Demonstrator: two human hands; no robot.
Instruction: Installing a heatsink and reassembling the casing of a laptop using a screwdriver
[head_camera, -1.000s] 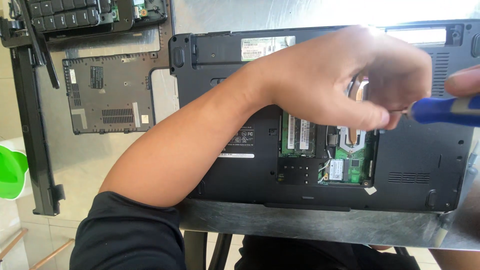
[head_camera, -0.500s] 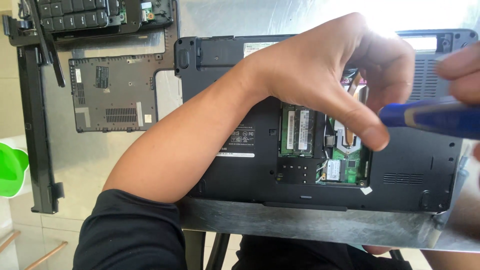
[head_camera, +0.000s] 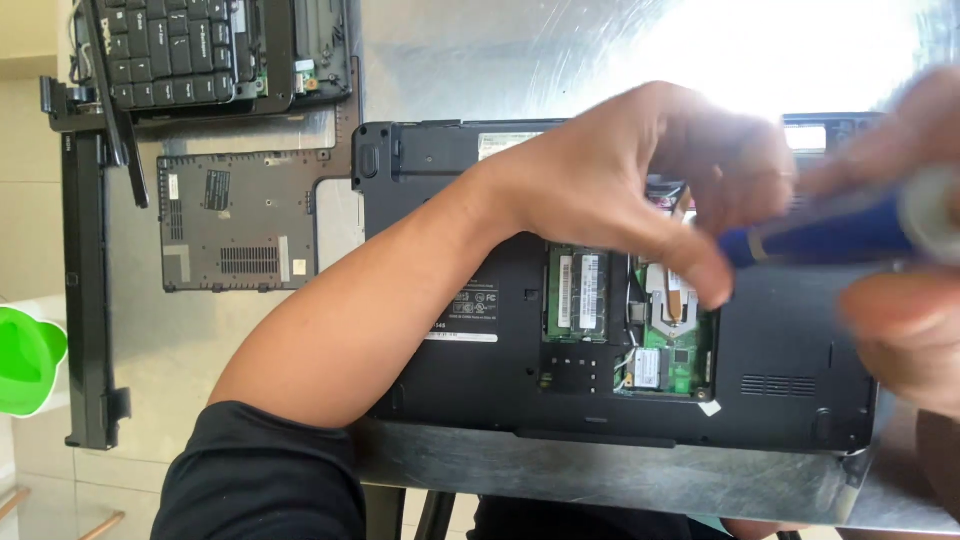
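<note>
Your hands work over the open laptop (head_camera: 480, 330).
Left hand (head_camera: 640, 190) arched, fingertips pinching the blue screwdriver (head_camera: 820, 235) shaft; right hand (head_camera: 900, 310), blurred, grip wraps its handle.

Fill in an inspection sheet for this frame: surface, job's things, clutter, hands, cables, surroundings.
Surface: metal table, scuffed, strong glare at the top right.
Job's things: black laptop lying bottom up, its bay open on memory modules and a green circuit board; blue-handled screwdriver, blurred.
Clutter: removed base cover; keyboard at the top left; long black strip along the left edge.
Hands: left hand above the open bay, fingertips at the screwdriver; right hand holds its handle, blurred.
Cables: thin wires inside the bay.
Surroundings: green object at the left; tiled floor.
</note>
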